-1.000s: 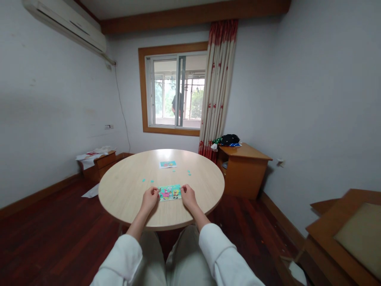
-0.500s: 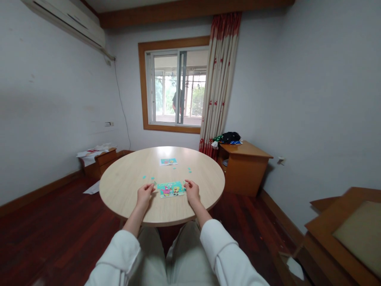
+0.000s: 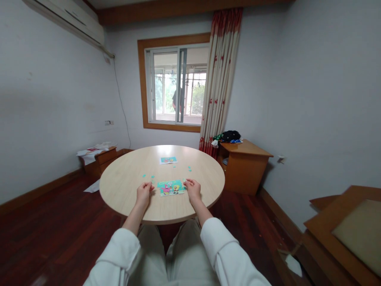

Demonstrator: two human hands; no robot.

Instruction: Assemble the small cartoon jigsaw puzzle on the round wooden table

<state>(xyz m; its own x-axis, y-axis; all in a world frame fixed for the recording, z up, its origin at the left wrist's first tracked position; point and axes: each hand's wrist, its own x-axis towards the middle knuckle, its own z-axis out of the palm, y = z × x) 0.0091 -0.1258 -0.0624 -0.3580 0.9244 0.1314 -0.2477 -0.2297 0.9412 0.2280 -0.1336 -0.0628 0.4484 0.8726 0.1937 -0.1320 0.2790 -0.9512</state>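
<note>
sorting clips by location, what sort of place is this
Probably a room in a home: a patterned curtain beside the sliding window, a wall-mounted air conditioner and a round table.

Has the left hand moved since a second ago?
Yes. Judged against the smaller cartoon picture lying farther back, the left hand has shifted to the left, away from the left edge of the larger cartoon picture.

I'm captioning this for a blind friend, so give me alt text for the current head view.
A cartoon picture lies on a round table between a person's left grip and right grip. Small turquoise pieces lie beyond it, with a second picture farther back.
</note>
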